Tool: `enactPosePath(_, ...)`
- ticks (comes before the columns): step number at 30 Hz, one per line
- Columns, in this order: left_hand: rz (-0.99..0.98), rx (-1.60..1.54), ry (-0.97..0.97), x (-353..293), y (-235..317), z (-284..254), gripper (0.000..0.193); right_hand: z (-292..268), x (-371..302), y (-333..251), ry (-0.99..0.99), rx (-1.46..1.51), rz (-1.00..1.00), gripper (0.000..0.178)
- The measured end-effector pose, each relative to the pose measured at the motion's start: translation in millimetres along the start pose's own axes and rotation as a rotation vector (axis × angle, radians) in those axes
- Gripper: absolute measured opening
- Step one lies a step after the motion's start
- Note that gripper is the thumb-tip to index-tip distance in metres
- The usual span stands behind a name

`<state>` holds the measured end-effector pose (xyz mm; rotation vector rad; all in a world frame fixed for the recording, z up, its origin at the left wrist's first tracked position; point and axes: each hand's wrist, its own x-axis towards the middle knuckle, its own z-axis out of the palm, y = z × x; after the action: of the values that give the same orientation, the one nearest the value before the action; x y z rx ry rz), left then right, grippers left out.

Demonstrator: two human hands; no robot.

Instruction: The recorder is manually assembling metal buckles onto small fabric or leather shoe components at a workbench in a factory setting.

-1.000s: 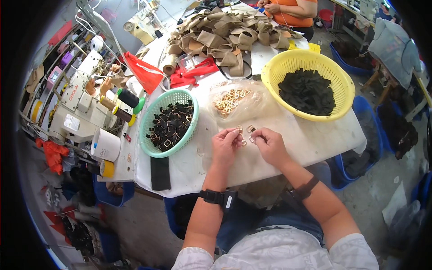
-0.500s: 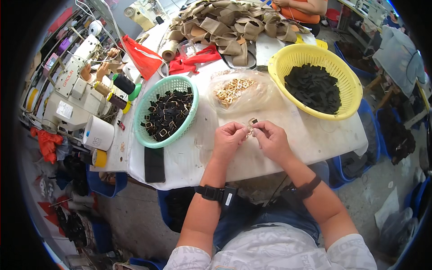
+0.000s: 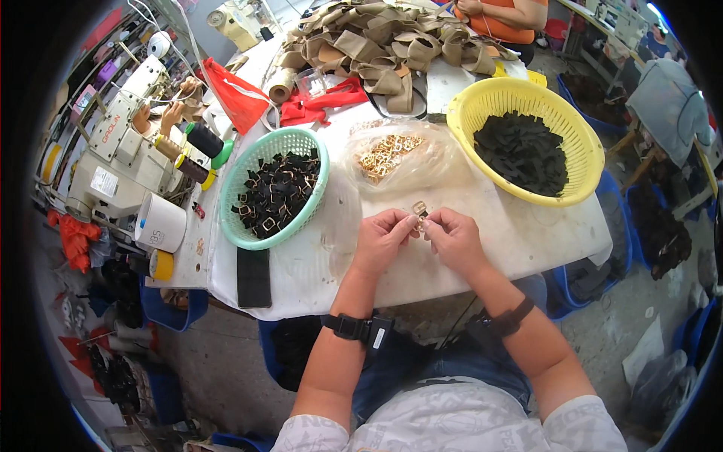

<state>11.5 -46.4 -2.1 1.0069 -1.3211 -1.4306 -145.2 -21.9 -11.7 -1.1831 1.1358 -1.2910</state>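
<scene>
Gold-metal buckle (image 3: 419, 206), right of frame centre, is pinched in narrowed fingers of the left hand (image 3: 382, 236) and right hand (image 3: 456, 239); slackened pressure could drop it onto the white surface (image 3: 520, 237).

the left hand (image 3: 382, 239) and right hand (image 3: 456, 242) pinch gold buckles (image 3: 419, 209) near a plastic bag (image 3: 439, 167).

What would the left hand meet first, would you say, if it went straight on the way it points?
Probably the right hand, just beyond the small gold buckle, though depth is unclear.
</scene>
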Motion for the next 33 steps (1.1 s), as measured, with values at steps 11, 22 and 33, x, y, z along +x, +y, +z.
enactPosePath(11, 0.036, -0.073, -0.069, 0.3, -4.2, -1.1, 0.012, -1.7, -1.0, -6.1, 0.004, 0.046, 0.05, 0.01)
enactPosePath(22, -0.019, -0.101, 0.051, 2.5, -6.2, -5.2, 0.008, 6.5, -4.4, -5.5, 0.204, -0.18, -0.219, 0.01)
enactPosePath(33, -0.012, -0.097, 0.012, 1.6, -4.2, -3.2, 0.009, 0.5, -1.9, 2.4, 0.178, -0.124, -0.23, 0.008)
